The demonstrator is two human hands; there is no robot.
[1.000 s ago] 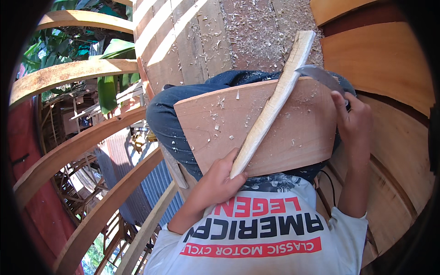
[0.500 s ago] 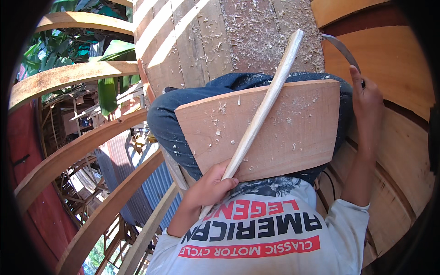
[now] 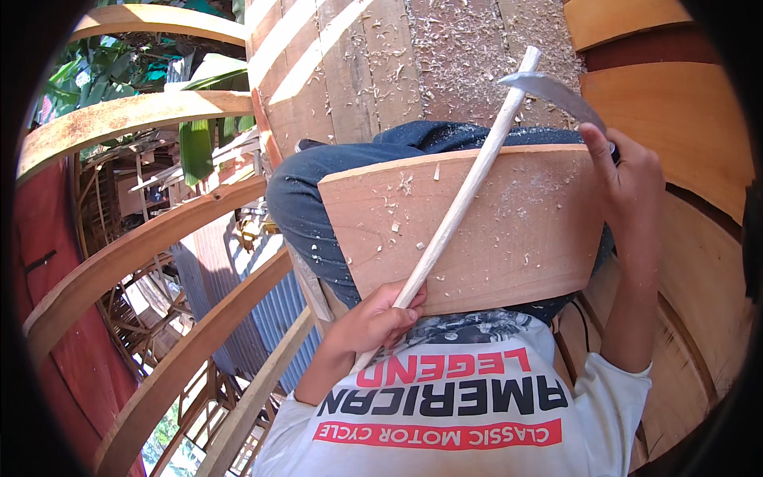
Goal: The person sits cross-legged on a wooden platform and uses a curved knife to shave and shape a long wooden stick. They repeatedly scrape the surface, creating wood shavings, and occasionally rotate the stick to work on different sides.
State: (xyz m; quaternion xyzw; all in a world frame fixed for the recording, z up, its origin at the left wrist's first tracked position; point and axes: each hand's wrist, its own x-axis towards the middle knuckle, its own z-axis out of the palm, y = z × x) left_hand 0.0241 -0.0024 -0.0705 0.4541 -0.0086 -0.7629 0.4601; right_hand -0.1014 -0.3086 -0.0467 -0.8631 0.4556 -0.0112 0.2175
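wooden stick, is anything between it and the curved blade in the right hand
Nothing visible does. The curved blade in the right hand sits beside the top end of the wooden stick, which the left hand holds against the board.

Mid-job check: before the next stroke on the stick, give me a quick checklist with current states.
1. Left hand gripping the stick's lower end: ok.
2. Right hand holding the blade: ok, though its handle is hidden.
3. Stick lying across the board: ok.
4. Board resting on the knees: ok.
5. Blade clear of the left hand: ok.
6. Blade touching the stick: cannot tell.
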